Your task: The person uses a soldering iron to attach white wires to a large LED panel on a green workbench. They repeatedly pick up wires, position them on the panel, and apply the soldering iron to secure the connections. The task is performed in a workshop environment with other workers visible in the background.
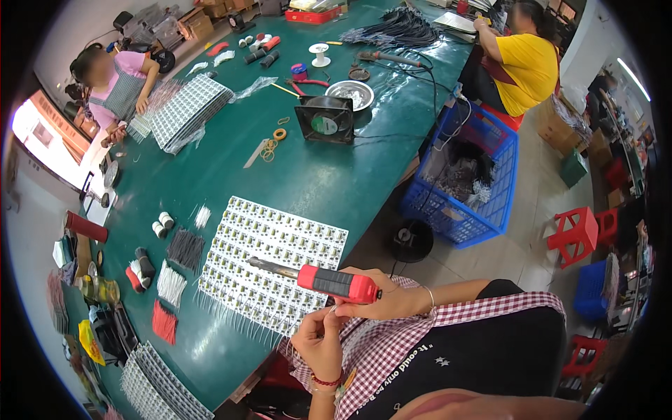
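Note:
My right hand [392, 299] grips a soldering iron [334, 282] by its red and black handle. Its metal tip points left over a white panel of small circuit boards [266, 266] on the green table [315, 182]. Just below the iron's handle, my left hand [318, 337] pinches something thin and pale between its fingertips; I cannot tell what it is. Both hands hover at the table's near edge, above my red checked apron [392, 343].
Bundles of short black, white and red wires [171, 280] lie left of the panel. Farther off are a black fan [325, 119], a metal bowl [350, 91] and more panels [185, 108]. A blue basket [465, 182] and red stools [581, 234] stand on the floor. Two other people work at the table.

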### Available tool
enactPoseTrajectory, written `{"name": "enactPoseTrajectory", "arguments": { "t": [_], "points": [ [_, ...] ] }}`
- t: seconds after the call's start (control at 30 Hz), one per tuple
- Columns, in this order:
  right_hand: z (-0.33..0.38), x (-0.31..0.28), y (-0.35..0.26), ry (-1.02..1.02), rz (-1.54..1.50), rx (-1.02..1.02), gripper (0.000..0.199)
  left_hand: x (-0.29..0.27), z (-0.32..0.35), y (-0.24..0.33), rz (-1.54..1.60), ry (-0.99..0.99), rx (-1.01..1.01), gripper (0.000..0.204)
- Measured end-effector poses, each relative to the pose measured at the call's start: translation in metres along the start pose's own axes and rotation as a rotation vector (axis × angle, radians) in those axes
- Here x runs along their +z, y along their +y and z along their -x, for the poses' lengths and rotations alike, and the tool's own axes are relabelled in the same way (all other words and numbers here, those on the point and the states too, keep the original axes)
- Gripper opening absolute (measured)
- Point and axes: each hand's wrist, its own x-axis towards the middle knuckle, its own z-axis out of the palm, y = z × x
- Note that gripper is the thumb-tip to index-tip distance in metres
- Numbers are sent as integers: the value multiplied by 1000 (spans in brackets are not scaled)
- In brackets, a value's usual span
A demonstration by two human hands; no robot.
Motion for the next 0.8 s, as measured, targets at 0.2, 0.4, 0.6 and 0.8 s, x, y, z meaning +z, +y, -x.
{"name": "enactPoseTrajectory", "arguments": {
  "t": [0.2,0.4,0.6,0.8],
  "points": [
    [0,5,2,10,223,-219,53,-4,6,7,-78,-17,2,11],
    [-1,10,4,-36,235,-305,55,-7,8,6,-180,-2,39,11],
    [-3,10,2,-42,252,-295,55,-16,8,-3,-483,-3,96,6],
    [-4,14,1,-50,215,-238,55,-15,7,-8,-537,62,208,9]
  ]
}}
